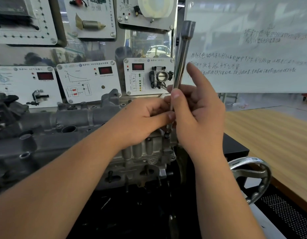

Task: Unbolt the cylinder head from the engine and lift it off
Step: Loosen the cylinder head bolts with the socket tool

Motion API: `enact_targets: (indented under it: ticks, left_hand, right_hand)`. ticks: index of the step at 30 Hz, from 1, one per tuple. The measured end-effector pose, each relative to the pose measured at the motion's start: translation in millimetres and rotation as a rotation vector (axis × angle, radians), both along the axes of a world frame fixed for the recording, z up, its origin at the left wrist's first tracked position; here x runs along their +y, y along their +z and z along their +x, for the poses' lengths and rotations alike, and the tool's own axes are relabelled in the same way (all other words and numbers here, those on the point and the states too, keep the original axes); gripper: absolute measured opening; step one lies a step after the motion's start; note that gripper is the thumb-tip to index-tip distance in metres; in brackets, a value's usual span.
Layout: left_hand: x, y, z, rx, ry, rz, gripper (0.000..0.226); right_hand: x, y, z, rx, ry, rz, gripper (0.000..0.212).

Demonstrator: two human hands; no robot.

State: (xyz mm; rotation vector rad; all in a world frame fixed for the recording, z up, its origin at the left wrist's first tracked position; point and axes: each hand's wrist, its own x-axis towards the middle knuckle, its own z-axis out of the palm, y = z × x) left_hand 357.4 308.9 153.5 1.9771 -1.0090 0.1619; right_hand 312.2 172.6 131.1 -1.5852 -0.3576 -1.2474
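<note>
1. Behind the work stands a display wall of sensor training panels (88, 81) with red readouts, and to the right a whiteboard (249, 49) covered in handwriting; a wood-patterned table (270, 135) runs along the right side.

2. Head view, task thing: the cylinder head (51, 133), grey cast metal, stretches from the left edge toward the centre on top of the engine (140, 163). It looks seated, not yet lifted.

3. Head view, tool: a long socket extension (181, 62) stands nearly upright, leaning slightly right at its top, with its lower tip reaching down to a bolt (167, 135) at the near right end of the head.

4. Head view, hands: the left hand (140, 121) pinches the lower shaft with curled fingers and thumb. The right hand (199, 114) wraps the shaft just above it, index finger pointing up.

5. Deciding relation: the bolt lies directly below both hands, along the tool's long axis, so I judge the turning must keep the shaft in line with it. The left hand is nearer the bolt.

6. Lower right, a shiny handwheel (251, 176) sits apart from the hands.
</note>
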Motion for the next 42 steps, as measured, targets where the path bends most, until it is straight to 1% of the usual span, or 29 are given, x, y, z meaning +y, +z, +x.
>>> enact_targets:
  ticks: [4,7,8,10,12,15,16,19,22,24,25,27,29,31,32,34,36,37,40,42]
  left_hand:
    - [-1.8,-1.2,0.7,-0.044,0.002,-0.015,0.013]
    - [-2.6,-0.4,-1.4,-0.024,0.008,-0.030,0.012]
    - [-2.5,0.2,-1.8,-0.013,0.004,-0.020,0.014]
    - [-1.4,0.9,-1.6,-0.011,0.001,0.001,0.021]
    - [-0.7,1.4,-0.1,-0.017,0.007,0.017,0.023]
    - [-1.2,0.2,2.9,-0.029,0.007,0.019,0.016]
    - [-1.3,0.0,3.5,-0.040,0.005,0.019,0.009]
    - [-2.3,-0.1,2.1,-0.080,0.007,0.019,0.004]
    - [-2.6,0.0,-1.4,-0.054,0.002,-0.022,0.023]
    - [-1.9,0.2,-1.3,-0.020,-0.011,-0.024,0.027]
    - [-1.8,0.7,-1.7,-0.008,-0.015,-0.011,0.029]
    - [-1.9,0.6,-1.6,-0.003,-0.007,0.001,0.033]
    - [-1.5,0.6,-0.6,-0.011,0.001,0.008,0.028]
    - [-1.6,0.6,1.0,-0.039,0.001,0.026,0.012]
    - [-2.3,0.5,1.6,-0.047,0.004,0.031,0.012]
    - [-3.9,-0.4,1.6,-0.054,0.015,0.006,0.022]
    - [-4.5,-1.7,1.5,-0.029,-0.006,-0.032,0.017]
    - [-4.3,-2.0,0.6,-0.006,-0.020,-0.043,0.016]
    - [-2.6,-2.1,0.8,0.006,-0.033,-0.038,0.025]
    - [-2.7,-1.8,1.9,0.004,-0.027,-0.034,0.024]
  right_hand:
    - [3.0,1.2,-0.3,0.032,-0.002,0.009,0.046]
    - [2.5,0.2,0.0,0.018,-0.045,0.018,0.035]
    - [2.5,0.1,-0.4,0.029,-0.041,0.005,0.034]
    - [3.3,0.0,-0.9,0.046,-0.017,-0.006,0.037]
    - [4.0,-0.2,-2.1,0.038,0.032,0.005,0.044]
    - [4.8,0.4,-3.1,0.020,0.066,-0.009,0.051]
    - [5.4,0.8,-3.1,0.017,0.067,-0.007,0.051]
    - [6.3,1.2,-1.9,0.024,0.056,0.022,0.046]
    - [3.8,1.7,-2.3,0.049,0.038,0.031,0.038]
    - [1.0,3.0,-3.5,0.048,0.049,0.007,0.032]
    - [0.1,3.6,-4.6,0.044,0.069,0.001,0.035]
    - [-0.6,4.1,-5.9,0.036,0.099,-0.006,0.047]
    - [1.3,3.2,-5.8,0.027,0.094,-0.024,0.050]
    - [5.2,2.8,-5.3,0.018,0.065,-0.017,0.048]
    - [6.7,2.7,-4.6,0.010,0.040,0.003,0.045]
    - [6.5,1.2,-2.8,-0.003,-0.006,0.040,0.036]
    - [4.8,0.3,-2.3,0.002,-0.034,0.028,0.033]
    - [4.3,0.3,-2.4,0.007,-0.027,0.023,0.034]
    - [2.4,0.9,-3.2,0.015,0.085,0.062,0.043]
    - [1.8,2.2,-4.3,0.018,0.115,0.043,0.045]
